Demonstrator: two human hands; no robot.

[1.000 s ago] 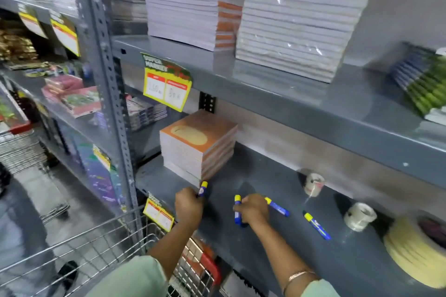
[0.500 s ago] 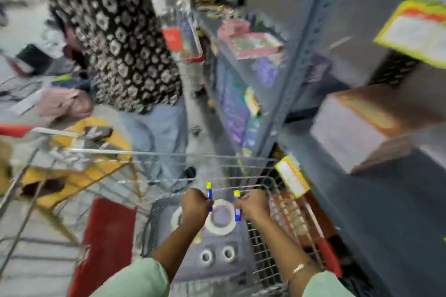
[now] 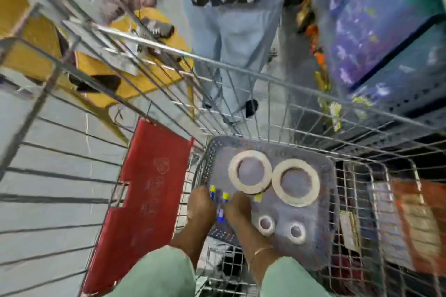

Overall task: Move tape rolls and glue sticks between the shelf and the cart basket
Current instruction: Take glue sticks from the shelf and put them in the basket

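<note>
A grey plastic basket (image 3: 323,210) sits inside the wire cart. Two large cream tape rolls (image 3: 250,171) (image 3: 296,182) lie flat in it, with two small white tape rolls (image 3: 266,224) (image 3: 297,232) nearer me. My left hand (image 3: 200,207) is low over the basket's left edge, shut on a blue glue stick with a yellow cap (image 3: 212,191). Beside it, my right hand (image 3: 237,210) is shut on another blue and yellow glue stick (image 3: 224,198). A further yellow-capped glue stick (image 3: 258,198) lies partly hidden by my right hand.
The wire cart (image 3: 241,67) has a red flap (image 3: 147,200) to the left of the basket. A person in jeans (image 3: 236,38) stands just beyond the cart's front. Shelving with goods (image 3: 386,31) runs along the right. Packets (image 3: 415,219) lie in the cart's right side.
My view swung from the shelf down to the cart. Both hands carried glue sticks from the shelf and lowered them into the grey basket.
</note>
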